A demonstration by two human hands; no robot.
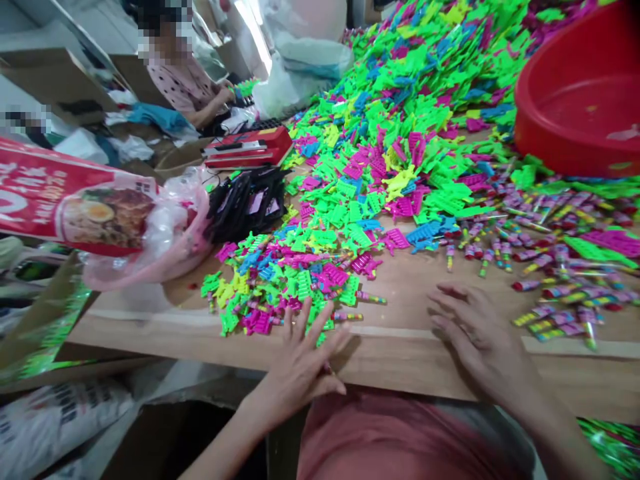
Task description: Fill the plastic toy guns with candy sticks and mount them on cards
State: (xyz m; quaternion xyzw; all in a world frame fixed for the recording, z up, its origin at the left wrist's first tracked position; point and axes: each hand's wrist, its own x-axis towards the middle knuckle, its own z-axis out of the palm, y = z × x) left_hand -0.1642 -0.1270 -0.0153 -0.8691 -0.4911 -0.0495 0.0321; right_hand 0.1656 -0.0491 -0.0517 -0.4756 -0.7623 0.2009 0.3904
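My left hand is open with its fingers spread at the front edge of the table. Its fingertips reach the near side of a heap of small plastic pieces in green, pink, blue and yellow. Close to those fingers lie small colourful tubes. A small thing shows under the palm, too hidden to name. Over bare wood hovers or rests my right hand, its fingers apart and slightly bent, with nothing seen in them. Just right of it, many more of the striped tubes are scattered.
A large mound of plastic pieces covers the back, with a red basin at right. Black packets, a red box and a pink basket stand left. Another person sits beyond.
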